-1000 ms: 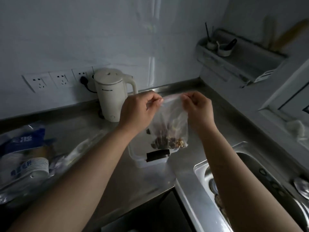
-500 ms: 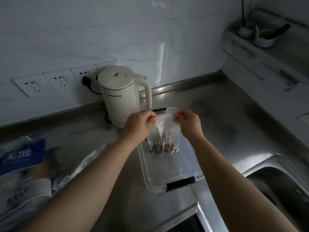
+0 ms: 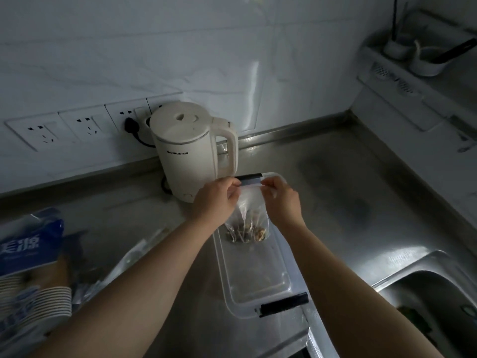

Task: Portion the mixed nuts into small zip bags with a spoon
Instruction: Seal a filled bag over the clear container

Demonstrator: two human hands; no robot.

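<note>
both the left hand [image 3: 215, 200] and right hand [image 3: 281, 198] now pinch the zip bag [image 3: 247, 215] top taut at frame centre, lower over the container [image 3: 258, 277] than before; sealing looks underway.

Two bare forearms enter from the lower edge of the view. No sleeve covers either one as far back as the frame shows. The left hand [image 3: 216, 201] and the right hand [image 3: 282, 200] are bare: no gloves. The light is dim, so finer surface detail is unreadable.
</note>
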